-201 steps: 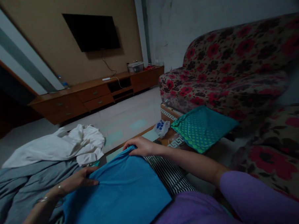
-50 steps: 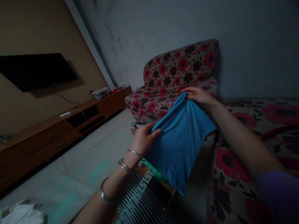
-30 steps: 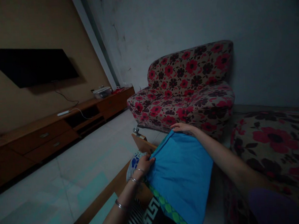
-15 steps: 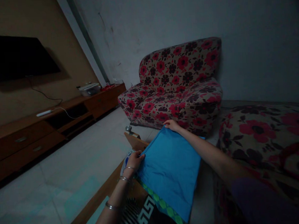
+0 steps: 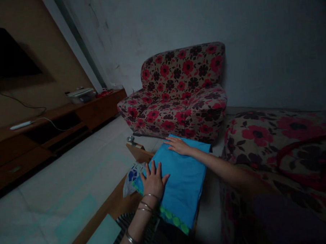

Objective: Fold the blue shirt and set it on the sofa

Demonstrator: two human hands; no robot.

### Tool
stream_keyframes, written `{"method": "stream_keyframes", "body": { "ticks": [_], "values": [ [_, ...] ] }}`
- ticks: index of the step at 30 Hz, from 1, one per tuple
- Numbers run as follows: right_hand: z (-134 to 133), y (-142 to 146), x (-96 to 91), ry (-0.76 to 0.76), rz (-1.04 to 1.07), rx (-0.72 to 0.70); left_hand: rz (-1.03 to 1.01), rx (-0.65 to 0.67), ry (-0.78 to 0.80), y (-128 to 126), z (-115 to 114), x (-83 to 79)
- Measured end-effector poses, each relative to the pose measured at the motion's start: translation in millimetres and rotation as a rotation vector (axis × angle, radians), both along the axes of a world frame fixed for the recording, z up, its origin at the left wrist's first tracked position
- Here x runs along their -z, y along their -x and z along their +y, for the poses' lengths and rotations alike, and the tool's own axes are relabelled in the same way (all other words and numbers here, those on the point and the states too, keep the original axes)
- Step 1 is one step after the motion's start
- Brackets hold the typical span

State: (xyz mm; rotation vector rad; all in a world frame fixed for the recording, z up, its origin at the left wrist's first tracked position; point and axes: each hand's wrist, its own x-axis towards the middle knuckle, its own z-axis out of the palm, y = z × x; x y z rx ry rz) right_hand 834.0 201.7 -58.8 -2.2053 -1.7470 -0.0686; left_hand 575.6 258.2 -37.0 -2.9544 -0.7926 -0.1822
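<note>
A folded blue cloth (image 5: 183,180) lies flat on top of a green dotted cloth (image 5: 174,219), at the corner of a low wooden table (image 5: 115,206). My left hand (image 5: 154,180) rests open on the cloth's near left edge, fingers spread, bangles on the wrist. My right hand (image 5: 178,145) lies flat and open on the cloth's far edge, arm stretched across from the right.
A floral armchair (image 5: 178,96) stands just beyond the table. A floral sofa (image 5: 274,149) runs along the right. A white and blue plastic bag (image 5: 131,178) lies left of the cloths. A long wooden TV cabinet (image 5: 50,130) lines the left wall, with pale tiled floor between.
Both hands carried the blue cloth from in front of me to the table corner, laid it on the green cloth, let go of its corners and now press flat on it.
</note>
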Motion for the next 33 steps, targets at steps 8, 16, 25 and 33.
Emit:
{"method": "stream_keyframes", "body": {
  "ticks": [8,16,25,33],
  "values": [
    [-5.2,-4.1,4.3,0.025,0.072,0.029,0.031,0.017,0.113,35.4,8.2,4.2],
    [-24.5,38.1,-28.8,0.055,0.022,0.072,0.175,-0.044,0.199,124.9,34.2,-25.4],
    [-61.4,164.5,-73.5,0.031,0.454,-0.362,-0.014,-0.175,0.178,278.5,27.9,-72.2],
    [-19.8,271.2,-40.3,0.231,0.429,-0.769,-0.031,-0.437,0.194,419.6,13.6,-51.3]
  ]
}}
